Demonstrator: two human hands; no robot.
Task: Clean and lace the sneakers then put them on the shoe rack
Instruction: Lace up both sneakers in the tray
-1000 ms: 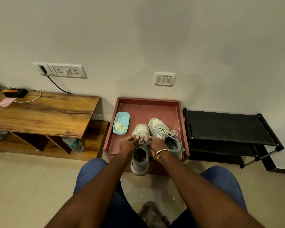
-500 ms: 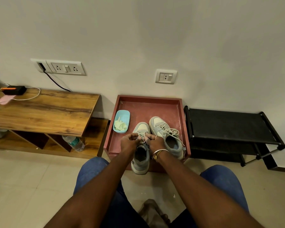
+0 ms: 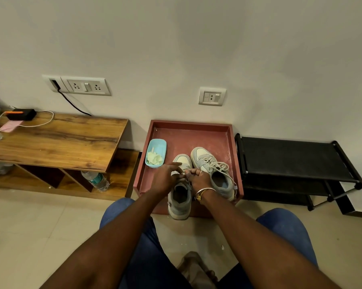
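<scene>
Both hands meet over the tongue of the grey suede-and-mesh near sneaker (image 3: 179,202), which lies toe to the wall in the red tray (image 3: 189,124), its chunky rubber heel poking out over the tray's near rim. The right hand (image 3: 198,182), with a thin metal bangle (image 3: 205,191) at the wrist, is curled tight and pinches the pale cord lace (image 3: 183,174) at its tip. The left hand (image 3: 165,181) is bunched around the same lace, forefinger stretched out across the toe cap. Just right of them, touching side to side, the laced sneaker (image 3: 214,168) sits fully in the tray, its loops flopping loose over the collar. At the tray's far left is an oblong blue plastic dish (image 3: 161,146) with a crumpled pale-green cloth (image 3: 154,159). The black shoe rack (image 3: 290,157), fabric shelves on thin tubes, stands right of the tray; a grainy wooden table (image 3: 57,140) stands left.
</scene>
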